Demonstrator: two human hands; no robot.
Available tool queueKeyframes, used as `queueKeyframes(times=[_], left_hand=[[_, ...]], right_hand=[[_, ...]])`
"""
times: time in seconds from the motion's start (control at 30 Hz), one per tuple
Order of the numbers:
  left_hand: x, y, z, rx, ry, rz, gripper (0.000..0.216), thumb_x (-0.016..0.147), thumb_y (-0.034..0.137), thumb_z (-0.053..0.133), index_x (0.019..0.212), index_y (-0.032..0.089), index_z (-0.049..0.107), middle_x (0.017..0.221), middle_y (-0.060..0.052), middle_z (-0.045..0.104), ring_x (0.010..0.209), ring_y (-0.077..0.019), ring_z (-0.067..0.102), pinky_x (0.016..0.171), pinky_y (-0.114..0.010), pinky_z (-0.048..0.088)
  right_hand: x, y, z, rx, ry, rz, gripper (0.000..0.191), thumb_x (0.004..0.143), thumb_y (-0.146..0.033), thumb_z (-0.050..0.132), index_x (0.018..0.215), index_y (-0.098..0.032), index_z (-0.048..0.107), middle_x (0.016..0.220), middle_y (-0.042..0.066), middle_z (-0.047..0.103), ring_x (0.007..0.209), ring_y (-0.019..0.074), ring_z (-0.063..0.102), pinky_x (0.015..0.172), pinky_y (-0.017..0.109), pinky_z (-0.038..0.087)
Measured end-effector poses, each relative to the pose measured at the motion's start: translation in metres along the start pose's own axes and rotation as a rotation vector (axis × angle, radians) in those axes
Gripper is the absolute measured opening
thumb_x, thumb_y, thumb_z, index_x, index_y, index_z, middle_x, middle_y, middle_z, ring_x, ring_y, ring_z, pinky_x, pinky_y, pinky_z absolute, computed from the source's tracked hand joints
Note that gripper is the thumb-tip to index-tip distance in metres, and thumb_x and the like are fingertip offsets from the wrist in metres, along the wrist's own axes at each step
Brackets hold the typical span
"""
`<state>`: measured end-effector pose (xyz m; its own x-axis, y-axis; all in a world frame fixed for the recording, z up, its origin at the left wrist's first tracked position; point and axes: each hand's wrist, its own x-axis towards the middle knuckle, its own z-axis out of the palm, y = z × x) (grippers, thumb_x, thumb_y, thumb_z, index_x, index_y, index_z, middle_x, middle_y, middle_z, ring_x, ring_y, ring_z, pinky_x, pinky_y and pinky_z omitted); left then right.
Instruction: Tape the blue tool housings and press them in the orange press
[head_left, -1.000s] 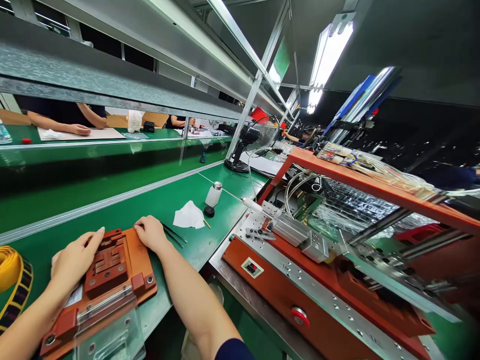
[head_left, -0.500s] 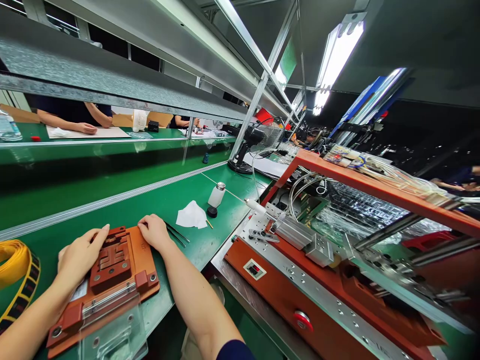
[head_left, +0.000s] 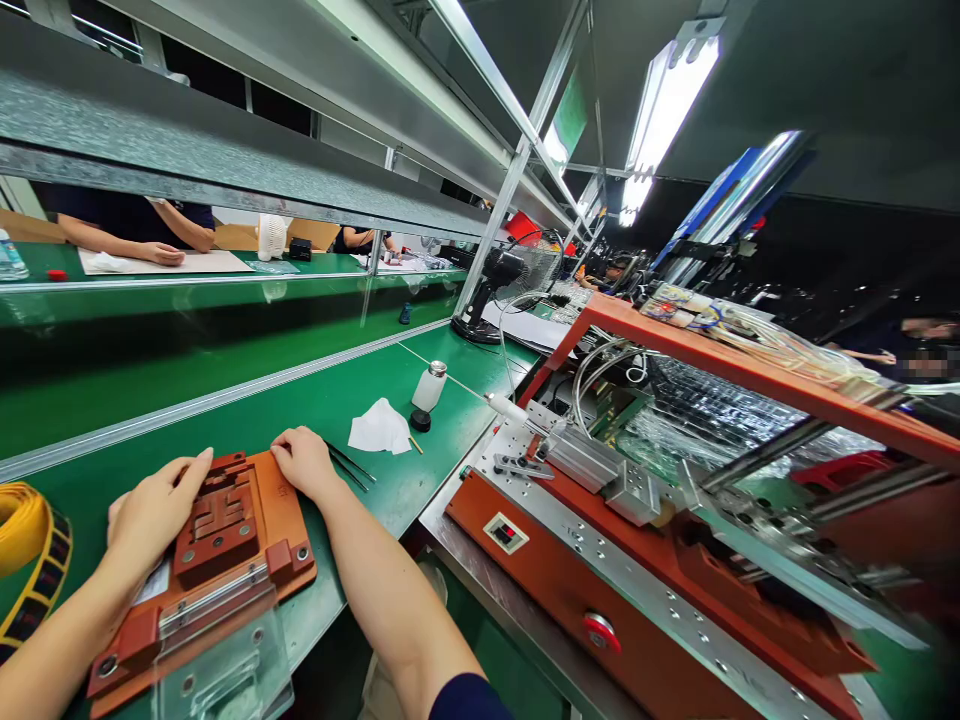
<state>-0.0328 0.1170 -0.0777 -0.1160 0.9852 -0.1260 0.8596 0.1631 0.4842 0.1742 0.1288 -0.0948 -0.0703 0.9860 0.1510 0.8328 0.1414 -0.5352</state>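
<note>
A reddish-brown jig (head_left: pixel 292 520) lies on the green bench, its raised block (head_left: pixel 217 520) cut with slots. Its hinged clear plastic cover (head_left: pixel 225 660) is swung back toward me and hangs over the bench edge. My left hand (head_left: pixel 154 510) grips the jig's left side, thumb along the upper edge and fingers partly hidden. Around the far right corner is my right hand (head_left: pixel 304 462), its fingers curled over the rim. Black tweezers (head_left: pixel 349 465) lie just right of that hand. The slots show no separate part that I can make out.
A yellow reel of tape (head_left: pixel 30 540) stands at left. Beyond the tweezers are a white wipe (head_left: pixel 380 428), a bottle (head_left: pixel 430 385) and its black cap (head_left: pixel 421 420). A brown machine (head_left: pixel 540 570) with a red button fills the right. Behind stands a fan (head_left: pixel 487 290); co-workers sit across.
The view has shifted slightly. Both hands keep the same hold on the jig, and nothing on the bench has visibly moved.
</note>
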Motion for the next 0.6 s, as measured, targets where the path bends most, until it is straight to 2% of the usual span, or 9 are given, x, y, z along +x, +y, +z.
queueKeyframes(times=[0.1,0.13,0.2,0.3,0.43,0.6], left_hand=[[-0.012,0.009,-0.005,-0.05,0.009,0.05,0.054,0.1,0.056,0.031,0.116,0.021,0.069,0.12,-0.013,0.072,0.116,-0.0369,0.063,0.094,-0.042,0.042],[-0.018,0.012,-0.006,-0.057,0.029,0.06,0.052,0.1,0.053,0.033,0.116,0.02,0.07,0.121,-0.014,0.072,0.114,-0.0371,0.063,0.092,-0.042,0.042],[-0.025,0.017,-0.005,-0.057,0.072,0.065,0.047,0.102,0.051,0.035,0.11,0.023,0.072,0.115,-0.01,0.074,0.11,-0.0324,0.066,0.088,-0.037,0.043],[-0.023,0.017,-0.002,-0.055,0.131,0.085,0.042,0.103,0.051,0.04,0.1,0.027,0.074,0.11,-0.005,0.076,0.11,-0.0257,0.067,0.09,-0.033,0.042],[-0.02,0.012,-0.001,-0.086,0.175,0.088,0.045,0.103,0.054,0.039,0.094,0.027,0.074,0.1,-0.004,0.077,0.106,-0.0255,0.068,0.092,-0.035,0.04],[-0.025,0.012,-0.001,-0.145,0.178,0.118,0.048,0.103,0.054,0.038,0.091,0.025,0.073,0.096,-0.006,0.076,0.105,-0.0285,0.067,0.096,-0.041,0.039]], right_hand=[[-0.003,-0.005,-0.005,0.013,0.011,-0.015,0.014,0.097,-0.023,0.061,0.098,-0.022,0.075,0.106,0.003,0.075,0.108,0.0156,0.066,0.094,0.024,0.046],[-0.005,-0.006,-0.007,0.023,0.013,-0.022,0.015,0.096,-0.019,0.06,0.096,-0.022,0.075,0.105,0.004,0.076,0.107,0.0165,0.066,0.094,0.025,0.046],[-0.007,-0.007,-0.008,0.05,0.018,-0.044,0.02,0.094,-0.013,0.056,0.095,-0.019,0.075,0.105,0.007,0.076,0.106,0.0186,0.066,0.094,0.028,0.046],[-0.001,0.001,-0.003,0.097,0.014,-0.088,0.023,0.094,-0.015,0.051,0.094,-0.017,0.074,0.104,0.011,0.074,0.104,0.0217,0.066,0.094,0.033,0.047],[0.008,0.011,0.006,0.128,0.006,-0.125,0.025,0.093,-0.022,0.048,0.091,-0.018,0.073,0.097,0.011,0.073,0.097,0.024,0.067,0.091,0.036,0.048],[0.006,0.019,0.01,0.127,0.039,-0.132,0.026,0.091,-0.03,0.047,0.088,-0.022,0.072,0.095,0.008,0.073,0.094,0.0232,0.07,0.087,0.034,0.051]])
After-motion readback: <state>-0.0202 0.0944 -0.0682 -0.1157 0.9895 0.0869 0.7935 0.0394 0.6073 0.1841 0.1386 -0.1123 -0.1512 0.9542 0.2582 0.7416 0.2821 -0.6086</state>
